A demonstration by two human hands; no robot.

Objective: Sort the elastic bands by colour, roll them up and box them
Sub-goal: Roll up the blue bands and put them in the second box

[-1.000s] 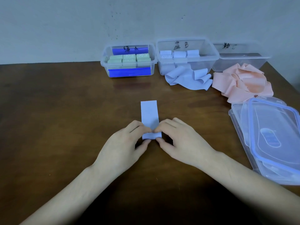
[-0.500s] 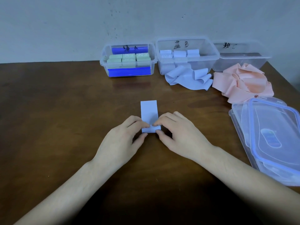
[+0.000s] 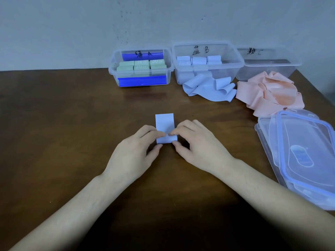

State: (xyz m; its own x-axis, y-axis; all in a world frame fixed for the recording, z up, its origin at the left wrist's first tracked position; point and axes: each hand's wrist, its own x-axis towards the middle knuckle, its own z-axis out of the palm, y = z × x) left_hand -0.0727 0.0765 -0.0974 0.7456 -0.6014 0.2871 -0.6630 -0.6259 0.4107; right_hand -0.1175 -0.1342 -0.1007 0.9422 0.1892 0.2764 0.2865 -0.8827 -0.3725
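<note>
A light blue elastic band (image 3: 164, 122) lies flat on the brown table (image 3: 63, 124), its near end rolled into a small roll. My left hand (image 3: 134, 154) and my right hand (image 3: 197, 145) pinch that roll from both sides, forefingers on top and thumbs at its near edge. At the back stand three clear boxes: a left box (image 3: 139, 69) with green rolls, a middle box (image 3: 208, 62) with light blue rolls, and a right box (image 3: 268, 64) with no rolls visible.
Loose light blue bands (image 3: 210, 87) lie in front of the middle box. A heap of pink bands (image 3: 270, 93) lies in front of the right one. Stacked clear lids with blue rims (image 3: 304, 156) sit at the table's right edge.
Both hands have rolled the blue band further away from me. The roll has grown and the flat length beyond it has become shorter.
</note>
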